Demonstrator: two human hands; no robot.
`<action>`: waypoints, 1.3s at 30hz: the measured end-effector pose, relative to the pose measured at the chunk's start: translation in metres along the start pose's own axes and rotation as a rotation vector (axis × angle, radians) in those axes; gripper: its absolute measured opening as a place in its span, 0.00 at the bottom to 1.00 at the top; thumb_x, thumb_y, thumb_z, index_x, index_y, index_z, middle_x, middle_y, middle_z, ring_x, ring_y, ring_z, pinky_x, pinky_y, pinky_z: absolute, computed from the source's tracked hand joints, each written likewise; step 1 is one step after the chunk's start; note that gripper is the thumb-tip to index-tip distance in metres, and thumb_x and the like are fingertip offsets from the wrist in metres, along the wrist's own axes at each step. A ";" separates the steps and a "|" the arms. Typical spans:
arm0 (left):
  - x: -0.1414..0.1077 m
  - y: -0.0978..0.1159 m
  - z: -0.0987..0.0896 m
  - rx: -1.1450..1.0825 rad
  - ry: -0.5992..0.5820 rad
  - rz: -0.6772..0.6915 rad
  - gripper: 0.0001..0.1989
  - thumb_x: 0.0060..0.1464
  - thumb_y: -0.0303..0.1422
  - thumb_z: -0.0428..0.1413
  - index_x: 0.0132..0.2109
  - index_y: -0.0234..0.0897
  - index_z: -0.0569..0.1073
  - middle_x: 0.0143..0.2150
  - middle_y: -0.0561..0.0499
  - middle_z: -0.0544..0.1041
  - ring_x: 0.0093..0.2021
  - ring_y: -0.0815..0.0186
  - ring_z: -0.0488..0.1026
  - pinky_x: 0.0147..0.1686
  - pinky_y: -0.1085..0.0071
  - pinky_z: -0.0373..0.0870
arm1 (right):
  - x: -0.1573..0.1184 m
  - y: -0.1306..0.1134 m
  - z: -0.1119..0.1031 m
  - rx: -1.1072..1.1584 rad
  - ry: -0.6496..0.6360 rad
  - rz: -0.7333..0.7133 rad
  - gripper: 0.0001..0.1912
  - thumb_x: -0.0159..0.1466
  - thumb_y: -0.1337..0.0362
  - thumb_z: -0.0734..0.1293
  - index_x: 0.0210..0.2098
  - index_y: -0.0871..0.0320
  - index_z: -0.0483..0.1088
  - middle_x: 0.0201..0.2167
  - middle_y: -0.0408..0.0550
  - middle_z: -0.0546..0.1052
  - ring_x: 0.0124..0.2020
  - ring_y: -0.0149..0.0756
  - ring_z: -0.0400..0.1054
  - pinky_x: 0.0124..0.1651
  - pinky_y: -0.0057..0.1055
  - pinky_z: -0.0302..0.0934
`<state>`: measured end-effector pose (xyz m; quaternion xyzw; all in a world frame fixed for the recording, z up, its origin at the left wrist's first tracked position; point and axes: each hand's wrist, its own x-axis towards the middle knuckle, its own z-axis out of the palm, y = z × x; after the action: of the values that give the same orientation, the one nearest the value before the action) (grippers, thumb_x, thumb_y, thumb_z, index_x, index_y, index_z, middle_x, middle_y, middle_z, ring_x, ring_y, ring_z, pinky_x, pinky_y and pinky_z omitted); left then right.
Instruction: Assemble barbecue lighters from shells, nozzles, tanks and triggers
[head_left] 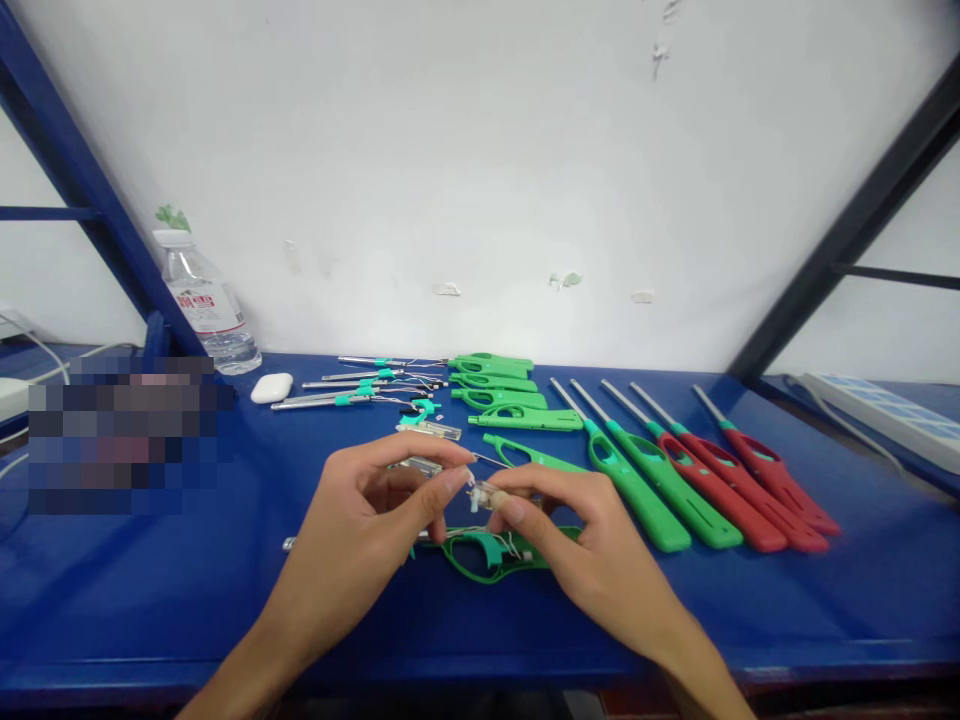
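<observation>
My left hand pinches a small whitish piece between thumb and forefinger. Facing it, my right hand grips a clear lighter fuel tank with a white fitting at its end, mostly hidden by the fingers. The two parts are close together; whether they touch I cannot tell. Beneath my hands lies an opened green lighter casing with a teal trigger, thin wires and a metal tube. Just behind my fingers are more clear fuel tanks and an empty green casing half.
Several green casing halves and metal tubes with wires lie at the back. Whole green lighters and red lighters lie at right. A water bottle and white case stand back left, by the wall.
</observation>
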<state>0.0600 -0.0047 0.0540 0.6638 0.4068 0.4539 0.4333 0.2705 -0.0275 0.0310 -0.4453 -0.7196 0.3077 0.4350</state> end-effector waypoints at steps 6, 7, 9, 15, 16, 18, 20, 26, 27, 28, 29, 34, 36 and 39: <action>0.001 -0.004 -0.002 0.008 -0.014 -0.007 0.08 0.62 0.42 0.66 0.42 0.44 0.84 0.22 0.57 0.74 0.21 0.72 0.67 0.21 0.78 0.62 | 0.001 0.002 0.000 0.008 -0.003 -0.009 0.15 0.76 0.54 0.65 0.49 0.49 0.83 0.31 0.40 0.83 0.33 0.34 0.75 0.36 0.30 0.63; 0.001 -0.005 -0.002 0.012 -0.019 -0.015 0.08 0.62 0.42 0.66 0.42 0.44 0.84 0.24 0.57 0.75 0.22 0.72 0.67 0.22 0.77 0.63 | 0.001 0.002 0.000 0.007 -0.005 -0.016 0.15 0.76 0.54 0.64 0.49 0.49 0.83 0.32 0.40 0.83 0.33 0.34 0.75 0.36 0.30 0.63; 0.001 -0.005 -0.002 0.016 -0.019 -0.017 0.08 0.62 0.43 0.66 0.43 0.44 0.83 0.26 0.57 0.75 0.22 0.72 0.66 0.22 0.77 0.63 | 0.002 0.003 0.001 0.002 -0.006 -0.032 0.15 0.77 0.54 0.64 0.49 0.48 0.83 0.32 0.40 0.83 0.34 0.34 0.76 0.36 0.30 0.64; -0.001 -0.001 0.005 0.113 0.022 0.134 0.04 0.65 0.35 0.62 0.42 0.47 0.84 0.38 0.56 0.79 0.22 0.76 0.63 0.21 0.77 0.60 | 0.003 0.006 0.002 -0.044 0.014 -0.076 0.14 0.78 0.57 0.62 0.46 0.49 0.81 0.31 0.38 0.80 0.33 0.32 0.73 0.38 0.28 0.63; -0.001 0.000 0.006 0.130 0.026 0.148 0.05 0.65 0.35 0.61 0.42 0.47 0.83 0.39 0.56 0.79 0.22 0.76 0.63 0.21 0.77 0.60 | 0.003 0.007 0.002 -0.050 0.020 -0.082 0.14 0.78 0.57 0.62 0.45 0.50 0.80 0.31 0.38 0.79 0.32 0.32 0.72 0.38 0.28 0.62; -0.002 -0.001 0.007 0.160 0.013 0.154 0.06 0.67 0.34 0.60 0.43 0.46 0.83 0.38 0.56 0.80 0.23 0.75 0.64 0.23 0.76 0.62 | 0.003 0.007 0.003 -0.069 0.034 -0.091 0.15 0.78 0.58 0.61 0.41 0.52 0.78 0.31 0.39 0.78 0.32 0.32 0.71 0.39 0.28 0.61; -0.003 -0.002 0.008 0.176 -0.002 0.152 0.06 0.68 0.35 0.59 0.44 0.47 0.82 0.39 0.56 0.80 0.24 0.73 0.66 0.25 0.76 0.64 | 0.003 0.006 0.003 -0.087 0.038 -0.094 0.17 0.79 0.59 0.61 0.36 0.53 0.74 0.30 0.40 0.76 0.32 0.32 0.69 0.39 0.29 0.60; -0.003 -0.002 0.005 0.167 -0.050 0.114 0.06 0.68 0.36 0.59 0.46 0.48 0.82 0.36 0.57 0.78 0.24 0.74 0.65 0.25 0.76 0.63 | 0.004 0.007 0.003 -0.126 0.039 -0.109 0.20 0.79 0.60 0.59 0.29 0.54 0.66 0.27 0.39 0.71 0.29 0.32 0.64 0.37 0.30 0.56; -0.002 -0.002 0.005 0.149 -0.067 0.096 0.06 0.68 0.36 0.59 0.47 0.48 0.82 0.35 0.57 0.77 0.24 0.74 0.65 0.24 0.76 0.63 | 0.004 0.007 0.003 -0.134 0.041 -0.114 0.21 0.80 0.60 0.59 0.29 0.54 0.65 0.27 0.39 0.71 0.29 0.32 0.63 0.36 0.31 0.55; -0.002 -0.001 0.004 0.129 -0.086 0.076 0.06 0.68 0.37 0.60 0.47 0.48 0.81 0.35 0.57 0.77 0.23 0.74 0.64 0.23 0.76 0.62 | 0.003 0.008 0.003 -0.140 0.042 -0.119 0.21 0.80 0.60 0.59 0.29 0.54 0.65 0.26 0.39 0.70 0.29 0.33 0.63 0.36 0.31 0.54; -0.002 -0.001 0.003 0.106 -0.108 0.055 0.05 0.67 0.37 0.60 0.48 0.47 0.81 0.35 0.58 0.76 0.23 0.74 0.64 0.23 0.76 0.62 | 0.003 0.009 0.003 -0.145 0.042 -0.126 0.21 0.80 0.60 0.59 0.29 0.54 0.65 0.26 0.39 0.69 0.29 0.33 0.62 0.36 0.32 0.53; 0.000 0.002 0.002 0.040 -0.170 -0.008 0.03 0.66 0.35 0.61 0.46 0.44 0.78 0.34 0.59 0.73 0.23 0.76 0.62 0.22 0.77 0.60 | 0.003 0.014 0.003 -0.148 0.025 -0.153 0.19 0.79 0.61 0.59 0.32 0.54 0.71 0.27 0.39 0.71 0.30 0.33 0.64 0.36 0.31 0.54; -0.001 0.002 0.002 0.023 -0.173 -0.011 0.02 0.66 0.34 0.61 0.44 0.43 0.77 0.34 0.59 0.73 0.23 0.76 0.62 0.22 0.77 0.58 | 0.004 0.016 0.003 -0.144 0.015 -0.158 0.17 0.79 0.62 0.59 0.36 0.54 0.75 0.30 0.40 0.75 0.32 0.33 0.66 0.37 0.31 0.55; -0.002 0.000 0.003 0.010 -0.176 0.004 0.03 0.66 0.33 0.61 0.41 0.41 0.75 0.35 0.59 0.73 0.24 0.76 0.61 0.22 0.77 0.56 | 0.005 0.018 0.002 -0.143 0.005 -0.162 0.16 0.79 0.63 0.60 0.41 0.53 0.78 0.34 0.41 0.79 0.35 0.34 0.69 0.40 0.31 0.57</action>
<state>0.0627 -0.0073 0.0525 0.7043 0.3680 0.3927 0.4630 0.2743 -0.0160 0.0172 -0.4165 -0.7722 0.2183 0.4273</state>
